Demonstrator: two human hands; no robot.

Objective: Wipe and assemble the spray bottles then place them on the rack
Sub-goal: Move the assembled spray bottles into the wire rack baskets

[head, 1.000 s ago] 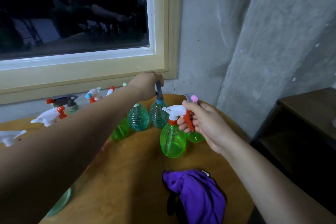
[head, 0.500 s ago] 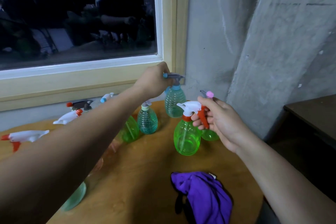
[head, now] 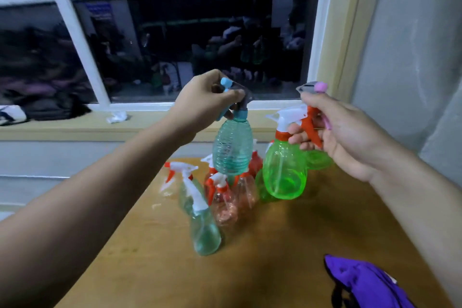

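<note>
Spray bottles (head: 203,232) crowd a wooden table (head: 275,262) below a window (head: 200,45).

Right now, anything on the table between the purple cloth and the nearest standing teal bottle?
No. In the head view, only bare wooden table lies between the purple cloth and the nearest standing teal bottle.

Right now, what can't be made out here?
Pink-nozzled green plastic bottle: body mostly behind the right hand and the bright green plastic spray bottle.
Purple cloth: cut off by the bottom edge.
Clustered tinted plastic bottles on the wooden table: blurred, overlapped by the left hand's ribbed teal plastic bottle; count unclear.
Rack: not in view.
</note>
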